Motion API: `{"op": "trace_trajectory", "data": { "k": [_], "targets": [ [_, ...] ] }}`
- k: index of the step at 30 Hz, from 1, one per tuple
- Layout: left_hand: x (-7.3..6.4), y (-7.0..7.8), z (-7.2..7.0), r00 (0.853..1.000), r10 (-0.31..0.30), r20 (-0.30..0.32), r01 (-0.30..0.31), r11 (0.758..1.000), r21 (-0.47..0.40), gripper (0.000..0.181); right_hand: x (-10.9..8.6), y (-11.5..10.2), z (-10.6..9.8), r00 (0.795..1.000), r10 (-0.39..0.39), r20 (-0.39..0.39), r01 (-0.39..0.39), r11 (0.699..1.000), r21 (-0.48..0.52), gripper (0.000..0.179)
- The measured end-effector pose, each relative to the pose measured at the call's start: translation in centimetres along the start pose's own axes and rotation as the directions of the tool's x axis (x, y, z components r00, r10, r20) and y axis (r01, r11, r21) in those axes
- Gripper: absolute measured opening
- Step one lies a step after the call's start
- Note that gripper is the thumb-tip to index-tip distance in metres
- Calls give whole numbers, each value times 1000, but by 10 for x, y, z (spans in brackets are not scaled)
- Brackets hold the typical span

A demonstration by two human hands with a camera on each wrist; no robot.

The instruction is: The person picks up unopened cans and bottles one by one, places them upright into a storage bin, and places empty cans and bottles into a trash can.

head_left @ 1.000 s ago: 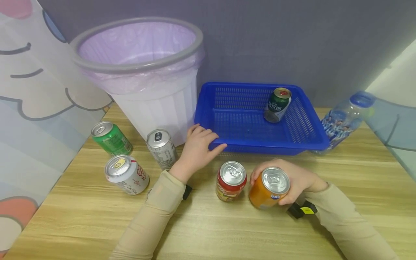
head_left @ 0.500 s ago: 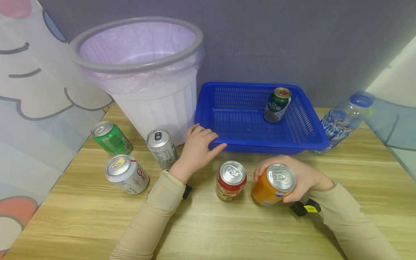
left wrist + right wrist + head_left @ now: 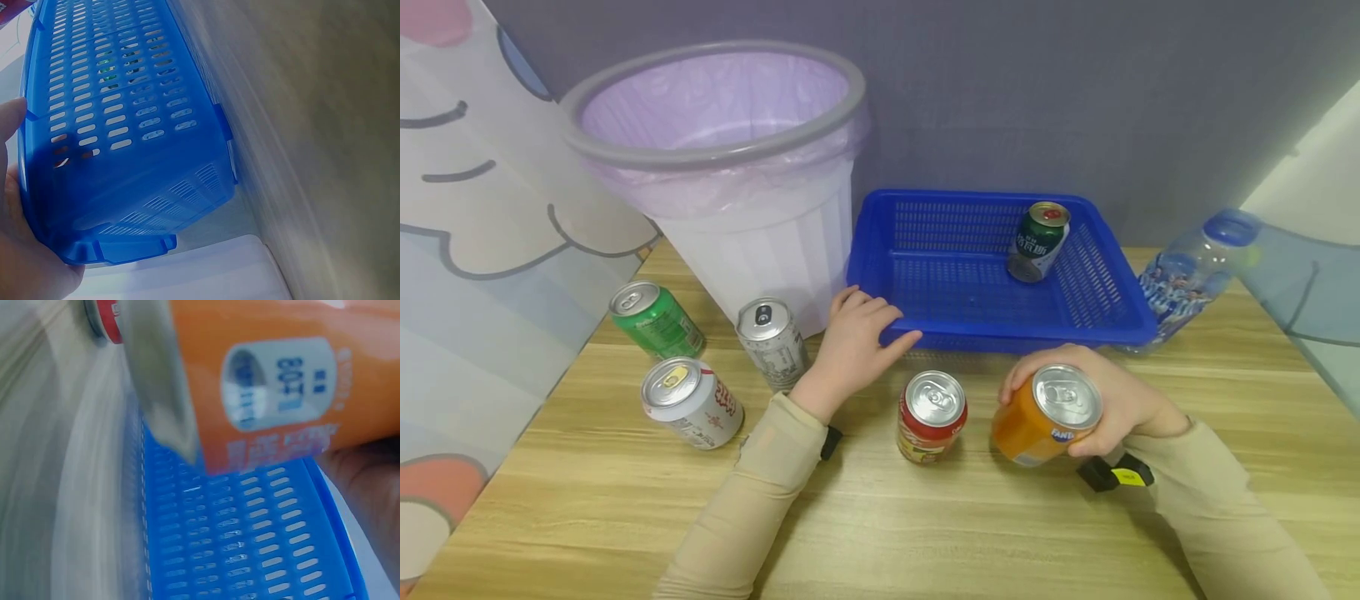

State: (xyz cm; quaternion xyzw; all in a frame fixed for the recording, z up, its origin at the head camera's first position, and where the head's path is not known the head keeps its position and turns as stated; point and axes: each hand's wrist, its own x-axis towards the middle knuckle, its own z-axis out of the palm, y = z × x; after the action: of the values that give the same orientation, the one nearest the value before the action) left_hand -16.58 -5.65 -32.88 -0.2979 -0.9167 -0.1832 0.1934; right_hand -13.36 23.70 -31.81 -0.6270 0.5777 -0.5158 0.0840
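Fingers (image 3: 1017, 377) of your right hand (image 3: 1116, 390) curl round the far side of the orange can (image 3: 1024, 427), thumb against its near side, its top leaning toward your palm. The red can (image 3: 929, 429) stands just left; farther out, your left hand (image 3: 859, 343) (thumb spread from the fingers) rests on a corner of the blue basket (image 3: 1015, 334).

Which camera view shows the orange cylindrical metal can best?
The head view: the orange cylindrical metal can shows its top and side together, although the right hand partly covers it. The right wrist view is closer but crops it; the left wrist view does not show it.
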Motion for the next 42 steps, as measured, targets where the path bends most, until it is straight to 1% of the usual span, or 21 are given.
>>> {"op": "trace_trajectory", "data": {
  "k": [7, 12, 18, 25, 28, 34, 40, 42],
  "targets": [
    [0, -1, -1, 1000, 0, -5, 0, 1000, 5, 34, 4, -4, -2, 999, -35, -33, 35, 999, 8, 62],
    [-1, 1, 0, 1000, -2, 1, 2, 1000, 2, 35, 3, -8, -3, 997, -52, -54, 52, 999, -4, 61],
    [0, 3, 2, 1000, 1, 11, -1, 1000, -6, 35, 1, -14, -5, 992, -91, -93, 90, 996, -14, 60],
    [-1, 0, 3, 1000, -4, -1, 4, 1000, 1, 34, 6, -19, -10, 985, -133, -110, 132, 991, -18, 58],
    [-2, 0, 2, 1000, 1, -7, -1, 1000, 1, 34, 8, -21, -12, 983, -142, -120, 140, 990, -23, 58],
    [-2, 0, 2, 1000, 8, -14, -8, 1000, -3, 35, 9, -24, -14, 974, -154, -164, 154, 988, -13, 56],
    [-2, 0, 2, 1000, 16, -27, -16, 1000, -1, 34, 8, -24, -15, 974, -135, -185, 138, 990, 2, 55],
    [-2, 0, 2, 999, 18, -27, -18, 1000, -2, 33, 8, -24, -15, 972, -139, -192, 144, 989, 15, 54]
  ]
}}
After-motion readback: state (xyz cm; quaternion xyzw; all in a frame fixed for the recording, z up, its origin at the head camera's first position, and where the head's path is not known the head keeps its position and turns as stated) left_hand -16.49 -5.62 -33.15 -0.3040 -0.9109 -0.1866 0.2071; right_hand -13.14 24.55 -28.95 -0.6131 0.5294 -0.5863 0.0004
